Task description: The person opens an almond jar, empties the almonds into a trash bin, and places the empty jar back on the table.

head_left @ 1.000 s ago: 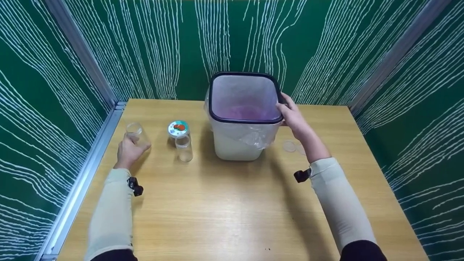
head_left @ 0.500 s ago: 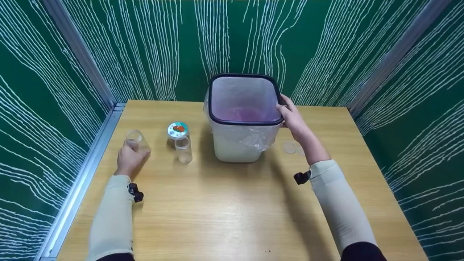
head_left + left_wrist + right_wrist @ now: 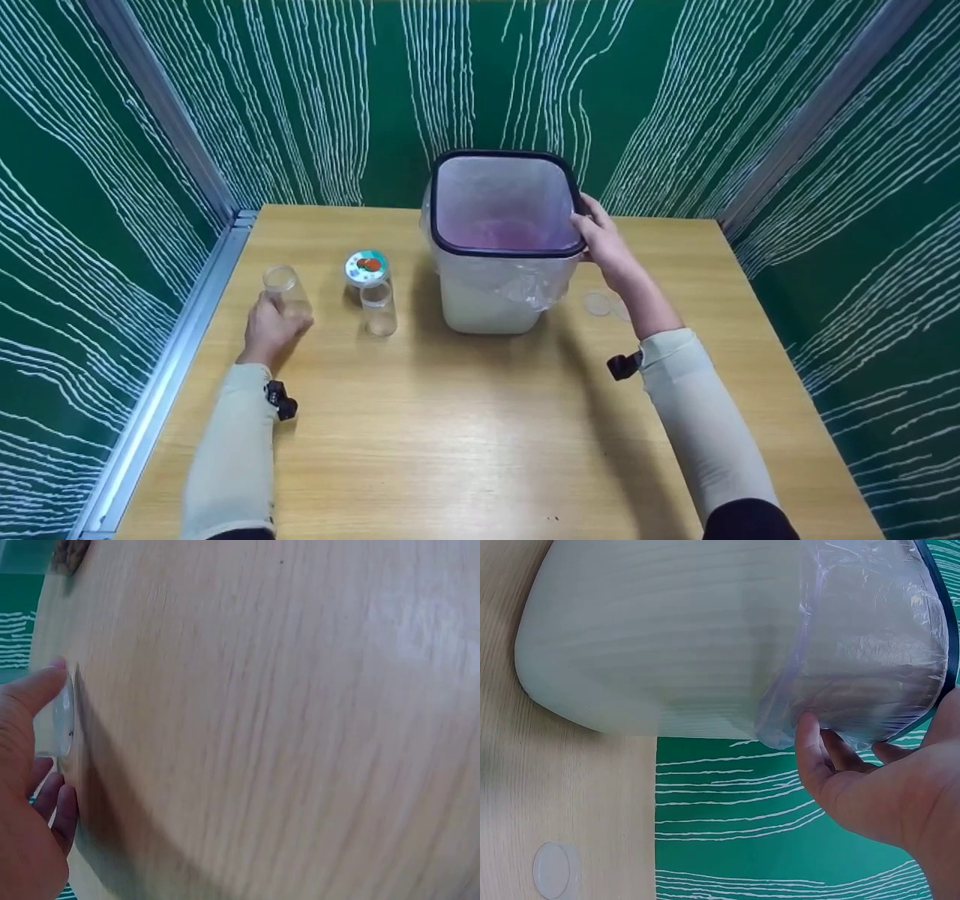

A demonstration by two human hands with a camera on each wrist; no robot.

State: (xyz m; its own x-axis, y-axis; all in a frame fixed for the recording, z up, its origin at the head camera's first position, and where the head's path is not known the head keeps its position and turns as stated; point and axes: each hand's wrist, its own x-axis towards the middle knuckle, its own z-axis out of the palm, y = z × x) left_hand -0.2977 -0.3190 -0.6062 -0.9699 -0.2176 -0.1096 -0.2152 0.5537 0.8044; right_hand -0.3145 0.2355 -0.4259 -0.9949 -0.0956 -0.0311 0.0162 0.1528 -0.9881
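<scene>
My left hand (image 3: 274,328) holds a clear plastic jar (image 3: 282,279) upright near the table's left side, thumb and fingers around its lower part. In the left wrist view the jar's base (image 3: 64,716) is close to the wood. My right hand (image 3: 606,238) grips the right side of the black rim (image 3: 487,253) of a white trash bin (image 3: 491,304). Its fingers touch the clear bag (image 3: 877,637) folded over the bin's outside. Between left hand and bin stand another clear, lidless jar (image 3: 380,319) and, behind it, a jar with a tomato-printed lid (image 3: 366,265).
Two clear round discs, like lids, lie right of the bin, the nearer one a clear disc (image 3: 598,303). Green walls (image 3: 390,90) with white wavy lines stand behind and beside the wooden table (image 3: 450,435). A metal rail (image 3: 180,337) runs along the left edge.
My left hand has shifted slightly toward the table's near edge with the jar in its grip. My right hand and the bin have stayed in place.
</scene>
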